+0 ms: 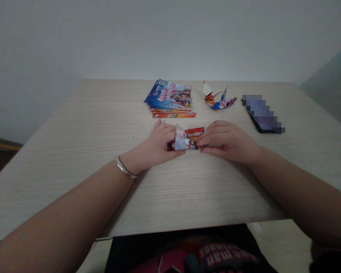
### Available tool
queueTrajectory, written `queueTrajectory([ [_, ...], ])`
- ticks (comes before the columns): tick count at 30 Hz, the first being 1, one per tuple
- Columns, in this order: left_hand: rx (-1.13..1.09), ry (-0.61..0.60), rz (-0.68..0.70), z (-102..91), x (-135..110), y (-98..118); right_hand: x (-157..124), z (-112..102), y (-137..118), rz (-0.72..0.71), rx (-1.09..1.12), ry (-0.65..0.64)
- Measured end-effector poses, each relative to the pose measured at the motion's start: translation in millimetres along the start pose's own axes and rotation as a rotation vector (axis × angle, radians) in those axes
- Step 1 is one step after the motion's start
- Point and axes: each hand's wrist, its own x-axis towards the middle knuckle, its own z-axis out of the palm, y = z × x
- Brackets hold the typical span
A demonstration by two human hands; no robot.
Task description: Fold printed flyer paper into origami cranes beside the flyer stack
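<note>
A small piece of printed paper (pixel 187 139), partly folded into a pointed shape, lies on the pale wooden table (pixel 102 125) between both hands. My left hand (pixel 156 146) pinches its left side, fingers curled round the fold. My right hand (pixel 226 141) presses and pinches its right side with closed fingers. A silver bangle (pixel 125 168) sits on my left wrist.
A stack of colourful printed sheets (pixel 170 99) lies farther back at the centre. Right of it stand two folded paper cranes (pixel 218 99). A dark phone (pixel 263 113) lies at the right. The table's near edge runs just above my lap.
</note>
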Motion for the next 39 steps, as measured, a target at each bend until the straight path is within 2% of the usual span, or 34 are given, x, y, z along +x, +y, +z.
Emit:
queueTrajectory([
  [4,-0.114,0.190,-0.017,-0.8,-1.9,1.0,1.1,0.4,-5.6,0.016,0.049,0.000],
  [6,-0.206,0.241,-0.021,-2.6,-3.7,2.8,1.2,0.8,-6.5,0.062,0.061,0.013],
  [8,-0.265,0.234,-0.024,-4.7,-5.5,5.1,1.1,1.1,-5.7,0.117,0.051,0.060],
  [11,-0.233,0.226,-0.011,-6.4,-7.3,7.5,0.9,0.8,-4.2,0.173,0.023,0.139],
  [15,-0.299,0.247,-0.046,-2.9,-6.3,5.1,0.6,0.9,-5.9,0.315,0.071,0.158],
  [19,-0.449,0.282,-0.041,4.4,0.4,-1.6,-1.1,7.1,-4.6,0.510,0.268,0.254],
  [22,-0.496,0.297,-0.027,8.2,6.1,-3.0,-2.7,16.7,2.0,0.576,0.520,0.329],
  [25,-0.578,0.280,-0.023,9.4,8.8,0.2,-3.8,26.6,9.2,0.682,0.764,0.275],
  [28,-0.705,0.216,-0.069,9.5,8.2,4.0,-4.2,32.4,14.5,0.763,0.852,0.320],
  [31,-0.846,0.114,-0.108,10.2,6.0,5.1,-4.4,32.7,17.3,0.763,0.896,0.382],
  [33,-0.902,0.079,-0.095,10.6,4.2,4.6,-4.7,31.0,16.8,0.739,0.923,0.373],
  [36,-0.887,0.067,-0.077,9.0,0.7,3.7,-5.2,26.2,12.5,0.695,0.916,0.287],
  [39,-0.839,-0.003,-0.102,4.7,-2.9,3.6,-5.3,19.3,7.2,0.617,0.857,0.122],
])
